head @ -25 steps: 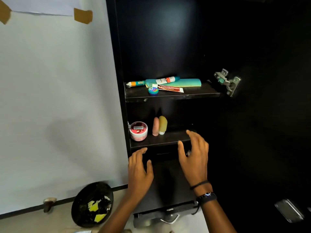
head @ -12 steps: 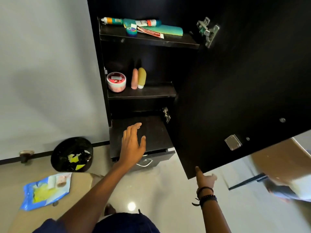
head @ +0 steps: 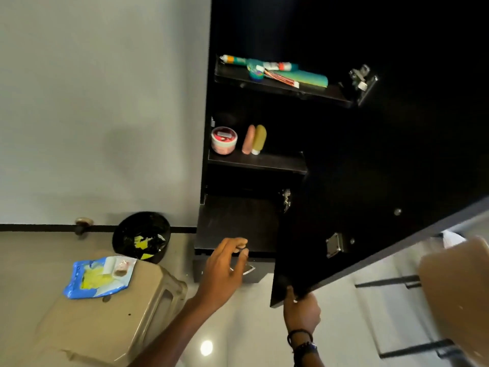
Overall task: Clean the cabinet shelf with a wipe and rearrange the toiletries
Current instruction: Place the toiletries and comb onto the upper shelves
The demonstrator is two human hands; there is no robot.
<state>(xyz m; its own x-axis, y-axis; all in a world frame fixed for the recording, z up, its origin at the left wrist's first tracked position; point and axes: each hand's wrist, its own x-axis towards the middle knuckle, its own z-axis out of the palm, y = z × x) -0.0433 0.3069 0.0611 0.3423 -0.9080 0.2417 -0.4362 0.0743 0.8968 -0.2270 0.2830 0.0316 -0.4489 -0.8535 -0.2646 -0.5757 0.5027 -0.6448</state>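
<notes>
Left hand reaches to the front edge of the black cabinet's bare bottom shelf, fingers curled loosely, holding nothing visible. Right hand grips the lower corner of the open black cabinet door. Pink round jar and two small bottles stand on the middle shelf; tubes lie on the top shelf. Blue wipe pack lies on the beige plastic stool, black bin beside a white wall.

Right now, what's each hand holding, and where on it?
Right hand grips the cabinet door at its bottom corner. Left hand hovers by the lowest shelf front edge; cannot tell if it holds anything.
</notes>
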